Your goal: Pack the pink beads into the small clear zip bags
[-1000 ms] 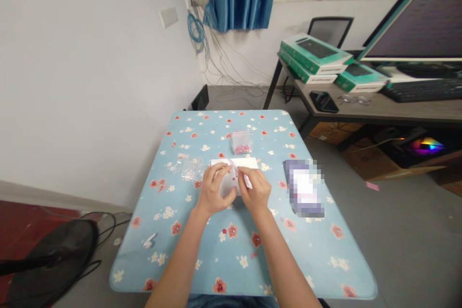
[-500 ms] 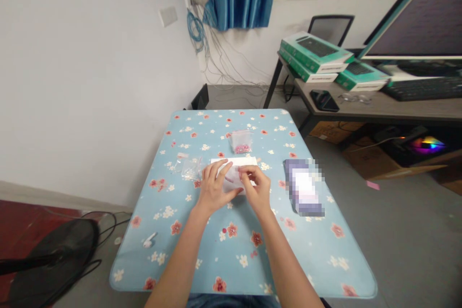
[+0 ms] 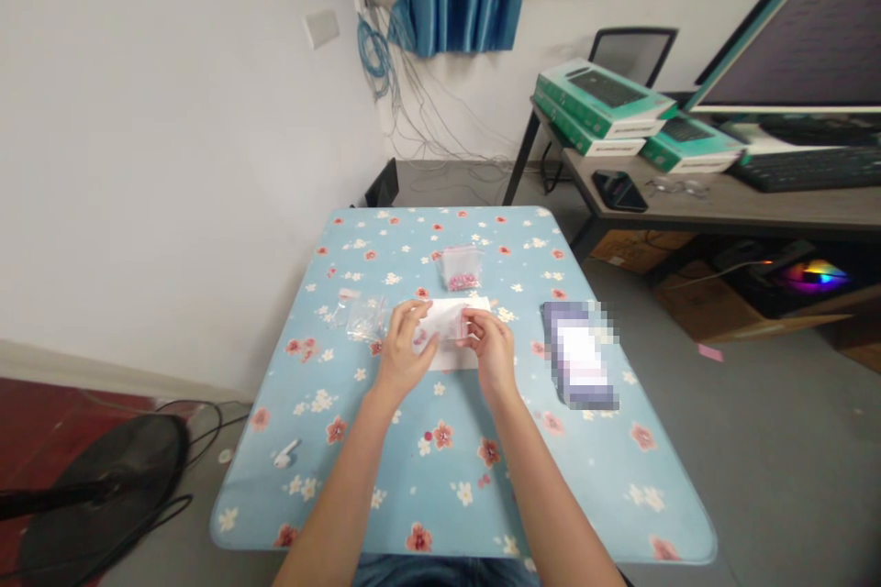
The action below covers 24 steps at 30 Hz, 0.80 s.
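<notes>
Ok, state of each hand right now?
Left hand: partly curled at the small clear bag; grip cannot be told.
Right hand: closed, pinching that bag's right edge.

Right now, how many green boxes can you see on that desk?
3: an upper box and a lower box stacked at the left end of the desk, and a third box just right of them. More could be hidden.

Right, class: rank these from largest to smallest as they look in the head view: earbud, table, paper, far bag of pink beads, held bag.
1. Table
2. Paper, partly covered
3. Far bag of pink beads and held bag, unranked: alike, the latter partly covered
4. Earbud
</notes>
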Available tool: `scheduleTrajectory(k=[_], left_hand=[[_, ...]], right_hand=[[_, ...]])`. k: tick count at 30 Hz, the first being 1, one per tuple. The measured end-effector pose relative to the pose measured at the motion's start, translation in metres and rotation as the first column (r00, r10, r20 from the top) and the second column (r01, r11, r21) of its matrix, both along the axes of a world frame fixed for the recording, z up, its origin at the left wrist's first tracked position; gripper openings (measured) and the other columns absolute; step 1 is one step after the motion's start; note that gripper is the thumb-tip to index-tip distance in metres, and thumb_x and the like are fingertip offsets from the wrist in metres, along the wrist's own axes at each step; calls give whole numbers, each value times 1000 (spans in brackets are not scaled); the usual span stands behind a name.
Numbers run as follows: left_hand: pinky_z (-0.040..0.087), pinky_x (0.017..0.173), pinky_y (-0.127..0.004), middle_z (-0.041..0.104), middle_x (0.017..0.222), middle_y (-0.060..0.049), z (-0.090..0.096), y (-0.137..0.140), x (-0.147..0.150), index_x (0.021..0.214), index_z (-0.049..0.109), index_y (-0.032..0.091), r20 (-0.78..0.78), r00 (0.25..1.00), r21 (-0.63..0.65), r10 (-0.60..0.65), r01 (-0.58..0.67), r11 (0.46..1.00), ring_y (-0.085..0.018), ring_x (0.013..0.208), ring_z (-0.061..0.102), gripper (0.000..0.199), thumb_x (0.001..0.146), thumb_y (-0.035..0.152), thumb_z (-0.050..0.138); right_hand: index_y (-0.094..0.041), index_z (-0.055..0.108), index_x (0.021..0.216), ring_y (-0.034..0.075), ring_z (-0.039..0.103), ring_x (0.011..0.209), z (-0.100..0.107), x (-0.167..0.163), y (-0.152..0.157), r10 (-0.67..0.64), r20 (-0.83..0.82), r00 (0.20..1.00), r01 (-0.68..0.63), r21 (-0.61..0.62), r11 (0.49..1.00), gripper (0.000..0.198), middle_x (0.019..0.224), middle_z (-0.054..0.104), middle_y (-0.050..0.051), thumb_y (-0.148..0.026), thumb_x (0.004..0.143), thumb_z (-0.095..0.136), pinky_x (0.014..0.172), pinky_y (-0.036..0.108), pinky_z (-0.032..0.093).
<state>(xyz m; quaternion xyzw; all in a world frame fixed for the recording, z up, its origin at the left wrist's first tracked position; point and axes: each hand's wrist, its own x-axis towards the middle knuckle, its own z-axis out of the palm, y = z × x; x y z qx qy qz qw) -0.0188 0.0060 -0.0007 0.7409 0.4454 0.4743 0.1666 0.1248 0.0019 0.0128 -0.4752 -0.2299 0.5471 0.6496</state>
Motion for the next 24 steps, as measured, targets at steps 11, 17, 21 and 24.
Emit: scheduleTrajectory(k=[11, 17, 21, 24], left_hand=[[47, 90, -38, 62, 103, -6, 6, -1, -1, 106, 62, 21, -97, 995, 70, 40, -33, 997, -19, 100, 56, 28, 82, 10, 52], [49, 85, -37, 62, 110, -9, -3, 5, -2, 121, 50, 19, 78, 993, -287, 85, -59, 956, -18, 90, 62, 43, 79, 18, 59], [48, 81, -32, 68, 93, -6, -5, 8, -2, 119, 52, 18, 267, 955, -431, 126, 1, 902, -17, 83, 64, 39, 81, 26, 60], [48, 79, -30, 69, 88, -5, -1, 9, -1, 115, 54, 18, 418, 903, -431, 102, 98, 897, -15, 81, 64, 38, 79, 26, 63]], right_hand=[[-18, 66, 71, 12, 53, 59, 2, -5, -5, 29, 355, 935, -109, 207, 972, 13, 68, 58, -1, -31, 69, 70, 53, 24, 46], [-19, 61, 65, 9, 49, 57, 6, -1, -8, 34, 220, 975, -96, 278, 956, 8, 64, 54, -3, -22, 70, 66, 53, 21, 42], [-19, 54, 65, 8, 47, 52, 5, 1, -5, 24, 53, 998, -34, 198, 980, 8, 60, 53, -5, -22, 69, 61, 51, 20, 41], [-20, 47, 64, 9, 47, 49, 4, 1, -2, 16, -33, 999, -13, 90, 996, 13, 57, 51, -6, -26, 66, 60, 44, 20, 40]])
